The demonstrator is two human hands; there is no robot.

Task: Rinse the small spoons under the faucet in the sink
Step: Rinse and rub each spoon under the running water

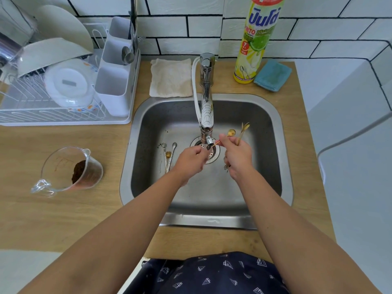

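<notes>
Both my hands are over the drain (209, 152) of the steel sink (275, 132), just below the chrome faucet (206, 107). My right hand (238, 155) grips several small gold spoons (242, 132) that fan upward from its fingers; one thin gold handle (217, 142) points toward the spout. My left hand (191, 160) has its fingers pinched together at the spout's tip; what it pinches is hidden. A few small spoons, silver and gold (168, 155), lie on the sink floor to the left.
A glass measuring jug (72, 168) with brown powder stands on the wooden counter at left. A dish rack (63, 85) with bowls and a cutlery holder sits behind it. A cloth (171, 77), a dish-soap bottle (257, 39) and a blue sponge (272, 75) line the back.
</notes>
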